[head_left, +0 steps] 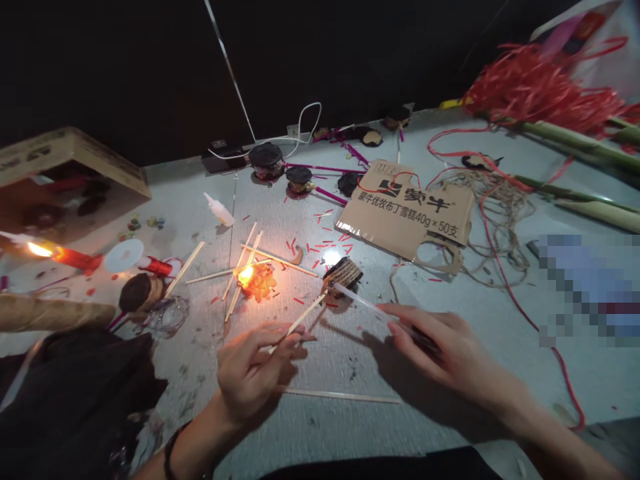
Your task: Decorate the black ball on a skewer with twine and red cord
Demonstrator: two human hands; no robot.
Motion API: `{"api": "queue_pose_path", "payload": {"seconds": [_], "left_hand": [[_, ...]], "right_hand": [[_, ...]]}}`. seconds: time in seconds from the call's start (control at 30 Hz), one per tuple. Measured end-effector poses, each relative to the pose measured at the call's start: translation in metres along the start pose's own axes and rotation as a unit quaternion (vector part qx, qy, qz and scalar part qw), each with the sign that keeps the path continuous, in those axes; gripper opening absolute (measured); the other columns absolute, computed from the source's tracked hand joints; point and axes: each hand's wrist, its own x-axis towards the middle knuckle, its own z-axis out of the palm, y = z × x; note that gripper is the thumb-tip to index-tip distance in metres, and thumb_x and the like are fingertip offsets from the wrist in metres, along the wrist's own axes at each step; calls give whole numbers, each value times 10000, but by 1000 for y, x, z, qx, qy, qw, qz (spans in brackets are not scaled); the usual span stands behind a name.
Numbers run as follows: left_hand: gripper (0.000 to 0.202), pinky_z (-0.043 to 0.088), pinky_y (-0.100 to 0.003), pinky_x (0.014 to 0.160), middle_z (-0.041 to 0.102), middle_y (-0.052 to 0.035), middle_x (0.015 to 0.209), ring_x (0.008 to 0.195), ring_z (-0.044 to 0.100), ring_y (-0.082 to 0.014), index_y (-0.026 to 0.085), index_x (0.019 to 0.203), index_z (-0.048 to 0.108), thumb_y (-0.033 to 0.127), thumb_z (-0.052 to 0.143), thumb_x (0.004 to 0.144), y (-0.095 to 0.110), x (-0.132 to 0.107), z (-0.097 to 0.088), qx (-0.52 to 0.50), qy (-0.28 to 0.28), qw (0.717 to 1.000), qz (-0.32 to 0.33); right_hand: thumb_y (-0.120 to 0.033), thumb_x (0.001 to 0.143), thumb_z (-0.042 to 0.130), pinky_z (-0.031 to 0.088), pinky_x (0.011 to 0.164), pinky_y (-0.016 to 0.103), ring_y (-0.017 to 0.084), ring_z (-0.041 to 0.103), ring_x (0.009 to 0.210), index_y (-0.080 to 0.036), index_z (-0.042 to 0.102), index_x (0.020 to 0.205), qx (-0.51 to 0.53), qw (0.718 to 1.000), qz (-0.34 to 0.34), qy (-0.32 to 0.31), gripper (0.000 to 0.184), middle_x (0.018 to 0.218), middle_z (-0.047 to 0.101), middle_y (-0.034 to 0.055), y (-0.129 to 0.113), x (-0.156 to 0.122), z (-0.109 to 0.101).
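My left hand pinches a thin wooden stick. The stick's far end meets a small black round piece wound with brown twine, which looks like a little drum. In my right hand is a translucent glue stick, its tip touching the same piece near the wooden stick's end. A low candle flame burns in a pool of orange wax, left of the piece. Several wooden sticks lie around the flame. A second clear stick rests on the table between my hands.
A lit red candle lies at the left beside a white spool. An open cardboard box, a flat cardboard piece, finished-looking black drums, loose twine, red cord and green stalks surround the work area.
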Motion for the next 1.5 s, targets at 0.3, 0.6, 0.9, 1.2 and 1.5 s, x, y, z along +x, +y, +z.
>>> {"api": "queue_pose_path", "payload": {"seconds": [0.3, 0.6, 0.9, 1.2, 1.5], "left_hand": [[155, 774, -330, 710, 880, -55, 1024, 887, 878, -249, 201, 1101, 748, 67, 724, 1029, 1, 1, -1, 14, -9, 1000, 4], [163, 766, -312, 683, 880, -62, 1025, 859, 877, -241, 199, 1105, 750, 61, 727, 1022, 1, 0, -2, 23, -15, 1000, 11], [160, 714, -205, 599, 867, -21, 904, 711, 850, -172, 201, 1050, 756, 55, 741, 987, 10, 10, 5, 82, 6, 996, 17], [93, 578, -168, 449, 781, -18, 658, 479, 704, -127, 181, 947, 796, 230, 732, 994, -5, 10, 5, 66, -89, 983, -148], [204, 424, -119, 308, 784, -61, 710, 421, 701, -127, 174, 954, 752, 367, 761, 1018, 11, 17, -1, -267, -154, 857, -414]], "right_hand": [[-282, 1142, 483, 440, 496, 252, 128, 612, 475, -156, 721, 1289, -7, 1000, 2, -11, 307, 673, 739, -4, -1, -1, 5], [-285, 1144, 481, 465, 503, 257, 136, 633, 493, -164, 720, 1305, -7, 1000, -11, -14, 312, 712, 757, 9, -3, 2, 6], [-394, 1113, 572, 522, 541, 312, 180, 669, 555, -204, 727, 1247, -63, 978, 134, 147, 279, 791, 776, 47, 17, 1, -30], [-404, 1118, 504, 550, 619, 378, 253, 732, 652, -195, 641, 1254, -137, 977, 137, 88, 284, 828, 772, 81, 51, 2, -27], [-296, 1111, 466, 649, 786, 467, 297, 797, 889, -215, 618, 1306, -119, 988, 84, 45, 260, 1191, 781, 168, 54, 7, 0]]}}
